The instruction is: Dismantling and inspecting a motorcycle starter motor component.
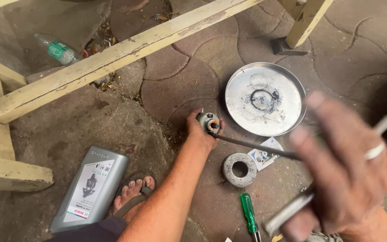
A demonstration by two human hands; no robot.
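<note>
Gripping small round metal part w/ left hand, blurred right hand clutching grey rod & tool.

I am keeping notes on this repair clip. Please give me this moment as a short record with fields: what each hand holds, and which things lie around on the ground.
left hand: grips a small round metal part against the paved ground
right hand: raised near the camera, blurred, closed on a metal tool
thin rod: runs from the part toward the right hand
steel plate: beside the part, holds a ring
stone ring: lies below the rod
green screwdriver: near the stone ring
grey can: lies flat by a sandalled foot
</note>
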